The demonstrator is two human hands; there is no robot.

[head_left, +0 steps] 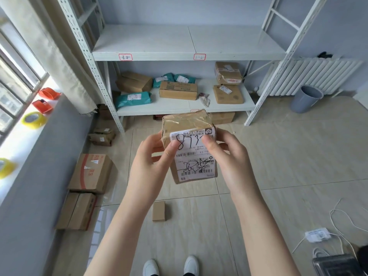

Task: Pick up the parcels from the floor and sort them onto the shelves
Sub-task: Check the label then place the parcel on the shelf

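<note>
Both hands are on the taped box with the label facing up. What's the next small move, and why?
Probably carry the taped box forward toward the lower shelf. Both the left hand and the right hand already hold it at its sides, the label is readable, and bare shelf shows in front of the parcels there. The upper shelf is also free if the label calls for it.

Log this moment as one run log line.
hands: left and right hold taped parcel | label: facing camera | lower shelf: parcels | upper shelf: bare
</note>
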